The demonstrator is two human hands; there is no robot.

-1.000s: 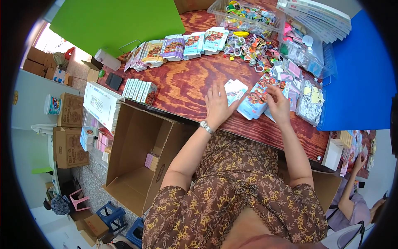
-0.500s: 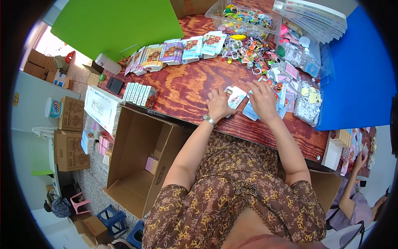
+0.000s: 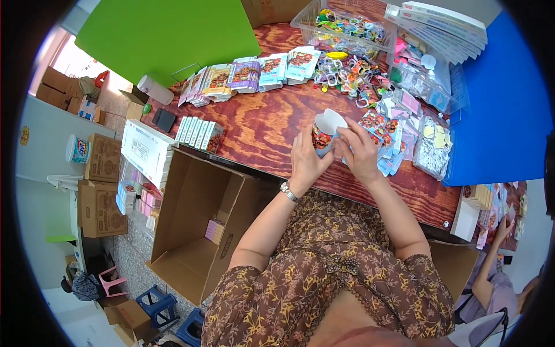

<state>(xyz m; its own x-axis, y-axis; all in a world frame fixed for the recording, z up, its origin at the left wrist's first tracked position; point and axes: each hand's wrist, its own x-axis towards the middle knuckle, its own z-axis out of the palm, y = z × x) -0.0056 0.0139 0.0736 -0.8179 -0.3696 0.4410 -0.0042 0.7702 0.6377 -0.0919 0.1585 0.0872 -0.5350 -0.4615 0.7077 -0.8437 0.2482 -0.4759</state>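
Hands meet over the wooden table (image 3: pixel 260 133), both on one small printed carton (image 3: pixel 325 130) with its white top flap open. Left hand (image 3: pixel 305 162) wraps the carton's left side, fingers curled shut around it, watch (image 3: pixel 288 191) at wrist. Right hand (image 3: pixel 359 152) grips from the right, fingers bent, thumb toward the flap. Carton sits raised just above the tabletop, near the front edge, upright-ish, tilted slightly.

Just right of the hands: loose pile of flat printed packs (image 3: pixel 386 136), touching the right hand's far side. Beyond: heap of colourful small rings and trinkets (image 3: pixel 347 72), clear plastic bin (image 3: pixel 341 26) of more. Row of flat carton stacks (image 3: pixel 248 75) along table's far left. Line of finished small boxes (image 3: pixel 199 133) near left edge. Big open cardboard box (image 3: pixel 191 231) on floor left of the person, nearly bare, one small box inside (image 3: pixel 214 230). Another person's arm (image 3: pixel 491 260) at far right.
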